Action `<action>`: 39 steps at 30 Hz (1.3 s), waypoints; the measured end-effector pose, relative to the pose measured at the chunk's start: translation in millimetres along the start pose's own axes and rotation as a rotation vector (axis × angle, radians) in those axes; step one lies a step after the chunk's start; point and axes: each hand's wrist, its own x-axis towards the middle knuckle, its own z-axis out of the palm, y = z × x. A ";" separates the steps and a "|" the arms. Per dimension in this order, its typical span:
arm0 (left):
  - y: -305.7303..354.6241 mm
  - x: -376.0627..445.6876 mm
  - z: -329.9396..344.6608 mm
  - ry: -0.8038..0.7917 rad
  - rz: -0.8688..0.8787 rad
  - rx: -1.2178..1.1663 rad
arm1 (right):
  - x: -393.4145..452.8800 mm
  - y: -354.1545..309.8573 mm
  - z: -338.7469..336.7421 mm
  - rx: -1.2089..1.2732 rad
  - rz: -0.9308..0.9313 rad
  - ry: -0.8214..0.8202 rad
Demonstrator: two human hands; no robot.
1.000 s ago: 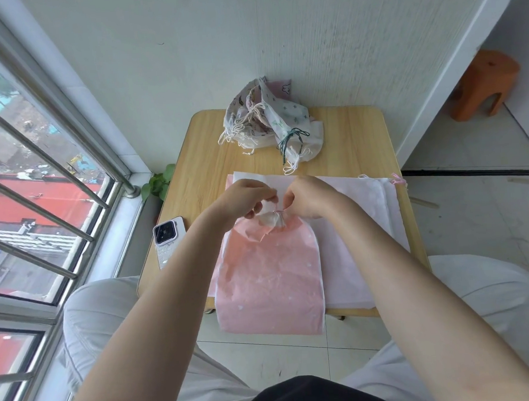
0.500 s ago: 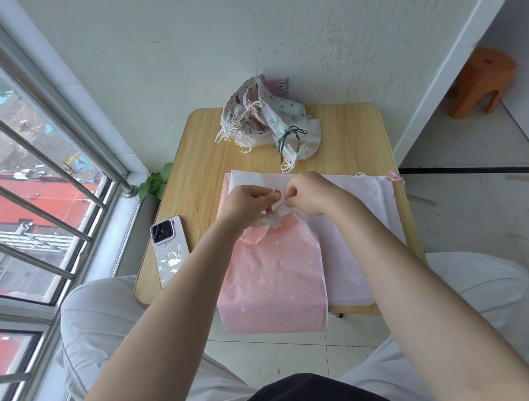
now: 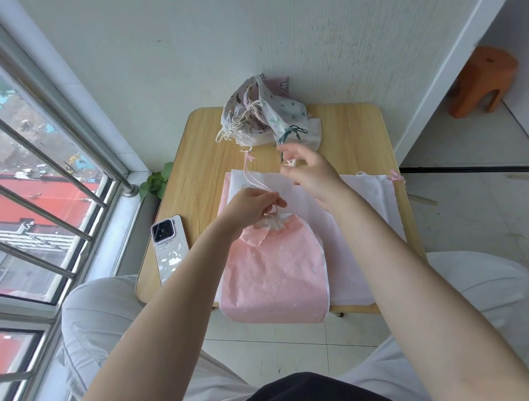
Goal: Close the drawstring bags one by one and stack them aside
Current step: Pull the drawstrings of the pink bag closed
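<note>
Head view: the pink drawstring bag [image 3: 273, 271] is lying on the wooden worktop [image 3: 352, 139], its bottom edge hanging over the near edge and its mouth gathered into a tight ruffle. The left hand [image 3: 251, 204] is pinching the gathered neck of the bag with curled fingers, and the pink drawstring [image 3: 251, 178] is running up and away from that hand to a knotted end. The right hand [image 3: 309, 169] is hovering above the worktop, farther from the person, with its fingers loosely spread; a small pale loop of cord sits at its fingertips, though whether it is gripping it I cannot tell. Under the pink bag, flat white bags [image 3: 366, 212] are lying spread out. A heap of closed patterned bags [image 3: 264, 116] is sitting at the far edge against the wall. A phone [image 3: 170, 248] is lying to the left, near the window.
</note>
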 end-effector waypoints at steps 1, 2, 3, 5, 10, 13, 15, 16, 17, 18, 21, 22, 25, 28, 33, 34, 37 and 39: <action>0.3 0.3 -1.8 -0.019 -0.017 -0.048 | -1.8 4.0 0.4 -0.055 0.003 -0.032; 0.7 0.5 -3.3 -0.033 -0.033 -0.086 | -3.6 8.2 1.9 -0.091 0.021 -0.075; 1.2 0.8 -4.2 -0.036 -0.049 -0.113 | -6.8 10.6 3.8 -0.107 0.041 -0.119; 2.5 1.0 -5.1 -0.029 -0.070 -0.137 | -11.6 14.1 7.9 -0.109 0.049 -0.167; -0.8 1.4 -7.6 -0.042 -0.100 -0.139 | -7.1 21.1 11.2 -0.218 0.000 -0.140; -3.4 0.7 -11.3 0.027 -0.074 -0.132 | -4.7 22.5 0.7 -0.294 0.031 -0.178; -6.5 2.9 -13.4 0.052 -0.052 -0.120 | -6.3 21.9 -8.2 -0.290 0.074 -0.218; -7.6 4.3 -13.3 0.054 -0.039 -0.125 | -7.9 21.1 -11.2 -0.276 0.089 -0.233; -7.4 4.7 -12.1 0.058 -0.024 -0.129 | -9.9 19.1 -12.5 -0.259 0.099 -0.239; -6.2 4.7 -10.1 0.064 -0.006 -0.130 | -11.4 17.3 -11.4 -0.234 0.103 -0.237; -1.4 4.0 -2.3 0.072 0.040 -0.104 | -15.1 11.7 -1.8 -0.178 0.078 -0.241; -1.0 4.9 -0.3 0.075 0.043 -0.084 | -15.3 11.9 1.5 -0.184 0.065 -0.243; -4.1 9.5 1.4 0.131 0.066 -0.043 | -14.4 14.1 6.3 -0.253 0.037 -0.208; -7.2 11.9 -1.5 0.184 0.087 -0.001 | -14.5 15.9 7.8 -0.303 0.007 -0.159; 2.7 6.1 -4.6 0.182 0.043 0.100 | -16.7 18.0 12.1 -0.365 -0.049 -0.081; 4.3 5.6 -5.6 0.179 0.017 0.121 | -15.9 19.0 12.1 -0.400 -0.063 -0.063; 4.1 4.6 -7.5 0.105 -0.026 0.186 | -14.7 19.4 11.0 -0.447 -0.083 -0.038; 1.6 4.9 -5.5 0.075 -0.020 0.233 | -14.6 18.0 10.5 -0.484 -0.099 -0.029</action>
